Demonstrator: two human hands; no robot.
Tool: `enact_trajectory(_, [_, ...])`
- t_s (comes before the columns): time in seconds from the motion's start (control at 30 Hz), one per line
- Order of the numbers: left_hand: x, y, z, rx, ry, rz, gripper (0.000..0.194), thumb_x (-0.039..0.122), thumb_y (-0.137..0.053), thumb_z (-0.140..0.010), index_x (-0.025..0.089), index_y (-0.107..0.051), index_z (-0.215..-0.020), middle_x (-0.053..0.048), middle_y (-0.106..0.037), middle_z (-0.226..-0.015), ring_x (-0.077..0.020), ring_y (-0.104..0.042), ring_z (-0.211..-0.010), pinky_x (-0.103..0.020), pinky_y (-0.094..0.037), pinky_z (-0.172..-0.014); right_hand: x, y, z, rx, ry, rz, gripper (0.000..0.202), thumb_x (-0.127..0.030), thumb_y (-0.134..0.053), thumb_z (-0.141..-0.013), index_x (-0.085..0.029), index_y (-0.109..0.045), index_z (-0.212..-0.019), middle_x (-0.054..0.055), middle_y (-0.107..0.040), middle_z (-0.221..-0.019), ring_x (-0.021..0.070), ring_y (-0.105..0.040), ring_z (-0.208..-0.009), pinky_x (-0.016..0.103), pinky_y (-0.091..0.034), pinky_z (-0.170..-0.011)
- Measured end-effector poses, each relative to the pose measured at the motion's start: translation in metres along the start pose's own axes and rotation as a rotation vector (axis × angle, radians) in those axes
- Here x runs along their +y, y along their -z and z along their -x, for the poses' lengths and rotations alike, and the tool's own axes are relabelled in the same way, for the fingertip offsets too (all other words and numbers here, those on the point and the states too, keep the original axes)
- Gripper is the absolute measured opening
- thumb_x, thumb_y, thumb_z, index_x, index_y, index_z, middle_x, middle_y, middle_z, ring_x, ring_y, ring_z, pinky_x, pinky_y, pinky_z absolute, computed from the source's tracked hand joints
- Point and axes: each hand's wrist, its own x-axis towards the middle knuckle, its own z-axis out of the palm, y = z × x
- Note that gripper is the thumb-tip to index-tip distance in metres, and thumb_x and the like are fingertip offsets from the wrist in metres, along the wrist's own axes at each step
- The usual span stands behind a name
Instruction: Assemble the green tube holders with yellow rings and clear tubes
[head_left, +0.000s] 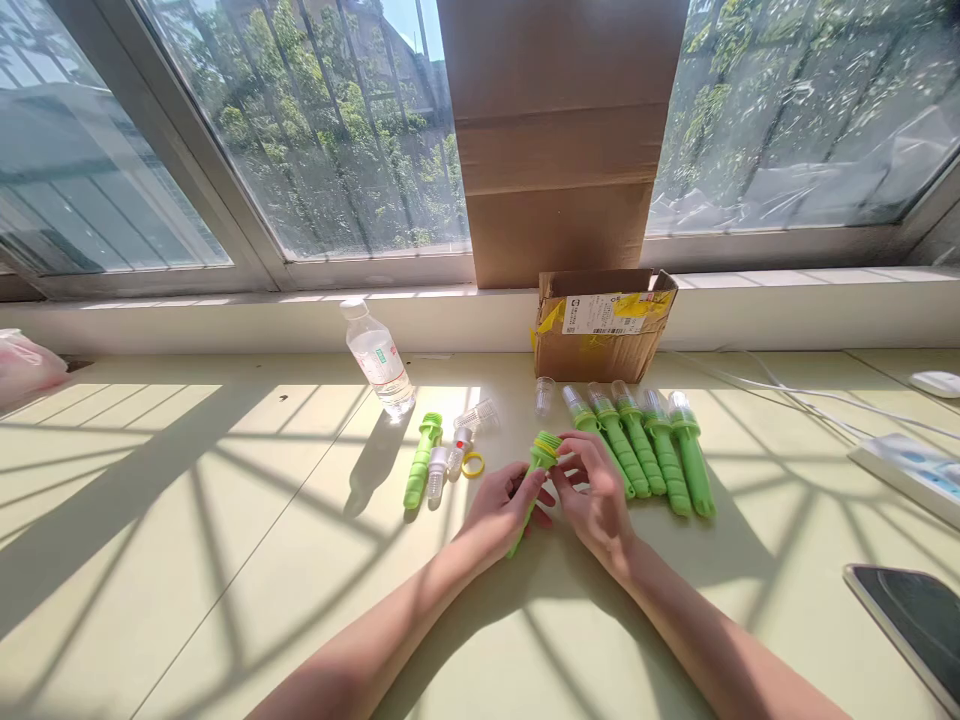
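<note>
My left hand (504,510) is wrapped round a green ribbed tube (537,462), which is tilted with its threaded top up and a yellow ring (547,445) round its neck. The fingers of my right hand (596,495) pinch at the tube's neck, beside the ring. To the left lie another green tube (422,465), two small clear vials with white caps (436,476) (458,452), a loose yellow ring (473,464) and a clear cup (477,414). Several green tubes with clear tops (660,450) lie in a row to the right, near an upright clear cup (544,396).
A water bottle (381,362) stands at the back left, and an open cardboard box (600,340) sits against the sill. At the right are a power strip (911,475), white cables and a phone (911,625). A pink bag (28,365) lies far left.
</note>
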Motion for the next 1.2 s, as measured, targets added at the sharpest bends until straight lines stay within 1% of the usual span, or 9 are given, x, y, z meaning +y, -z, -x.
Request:
enact_trajectory(0.07, [0.002,0.0,0.001,-0.008,-0.006,-0.006,0.038,0.052,-0.052,-0.093,0.016,-0.063,-0.092,-0.005,-0.071,-0.075,-0.014,-0.064,-0.057,-0.022,-0.04,-0.048,0.001,0.0,0.0,-0.003,0.003,0.002,0.011,-0.015,-0.051,-0.09,-0.023,-0.053,-0.098,0.005,-0.056,-0.106,0.0113,-0.06,-0.068,0.026,-0.056,-0.052])
enact_trajectory(0.17, [0.004,0.001,0.003,-0.023,-0.02,-0.006,0.04,0.053,-0.05,-0.094,0.016,-0.063,-0.089,-0.005,-0.071,-0.079,-0.0151,-0.065,-0.06,-0.023,-0.04,-0.05,0.001,-0.001,0.0,-0.001,0.011,0.008,0.012,-0.014,-0.051,-0.09,-0.023,-0.053,-0.098,0.005,-0.056,-0.106,0.0114,-0.06,-0.069,0.025,-0.056,-0.052])
enact_trajectory(0.27, [0.006,0.001,0.005,-0.035,-0.026,-0.012,0.042,0.054,-0.047,-0.095,0.017,-0.062,-0.083,-0.003,-0.069,-0.072,-0.016,-0.065,-0.062,-0.023,-0.04,-0.051,0.001,-0.001,0.0,0.004,0.019,0.019,0.012,-0.013,-0.051,-0.09,-0.022,-0.054,-0.098,0.005,-0.057,-0.106,0.0111,-0.061,-0.067,0.024,-0.054,-0.049])
enact_trajectory(0.33, [0.008,0.001,0.006,-0.042,-0.02,-0.01,0.044,0.055,-0.046,-0.096,0.017,-0.061,-0.079,-0.002,-0.066,-0.064,-0.0158,-0.064,-0.061,-0.023,-0.04,-0.051,0.0,-0.001,-0.001,0.008,0.025,0.023,0.012,-0.013,-0.051,-0.09,-0.022,-0.054,-0.097,0.005,-0.057,-0.105,0.0108,-0.061,-0.067,0.023,-0.053,-0.049])
enact_trajectory(0.47, [0.008,0.002,0.006,-0.057,-0.001,0.0,0.046,0.058,-0.046,-0.095,0.018,-0.057,-0.073,-0.001,-0.063,-0.06,-0.0143,-0.06,-0.054,-0.023,-0.04,-0.05,0.0,-0.001,-0.001,0.016,0.038,0.016,0.011,-0.013,-0.051,-0.091,-0.022,-0.055,-0.096,0.004,-0.057,-0.103,0.0113,-0.061,-0.069,0.024,-0.056,-0.053])
enact_trajectory(0.63, [-0.002,0.008,-0.001,-0.087,-0.02,-0.031,0.054,0.066,-0.041,-0.093,0.019,-0.055,-0.07,0.0,-0.056,-0.05,-0.0128,-0.052,-0.045,-0.023,-0.037,-0.045,0.002,-0.002,0.0,-0.018,0.009,0.007,0.011,-0.013,-0.05,-0.092,-0.022,-0.056,-0.097,0.005,-0.056,-0.107,0.0109,-0.061,-0.07,0.025,-0.058,-0.055])
enact_trajectory(0.8, [-0.009,0.01,-0.005,-0.106,-0.023,-0.024,0.056,0.068,-0.04,-0.092,0.019,-0.056,-0.071,-0.001,-0.056,-0.051,-0.0122,-0.051,-0.043,-0.023,-0.037,-0.043,0.004,-0.002,0.001,-0.029,-0.017,0.02,0.009,-0.015,-0.05,-0.093,-0.022,-0.055,-0.096,0.005,-0.057,-0.109,0.0107,-0.062,-0.067,0.025,-0.056,-0.052])
enact_trajectory(1.03, [-0.006,0.009,-0.005,-0.075,0.006,-0.024,0.055,0.067,-0.041,-0.093,0.018,-0.058,-0.074,0.0,-0.057,-0.053,-0.0108,-0.047,-0.039,-0.023,-0.034,-0.04,0.005,-0.002,0.001,-0.026,-0.023,0.024,0.007,-0.018,-0.051,-0.093,-0.022,-0.055,-0.096,0.006,-0.058,-0.109,0.0121,-0.062,-0.068,0.026,-0.057,-0.052])
enact_trajectory(1.2, [-0.006,0.006,-0.004,-0.086,-0.003,-0.015,0.054,0.064,-0.04,-0.093,0.019,-0.054,-0.067,0.0,-0.054,-0.053,-0.011,-0.048,-0.043,-0.024,-0.035,-0.042,0.006,-0.003,0.002,-0.02,0.002,0.035,0.012,-0.015,-0.049,-0.091,-0.023,-0.054,-0.098,0.006,-0.058,-0.106,0.0149,-0.063,-0.073,0.029,-0.056,-0.055])
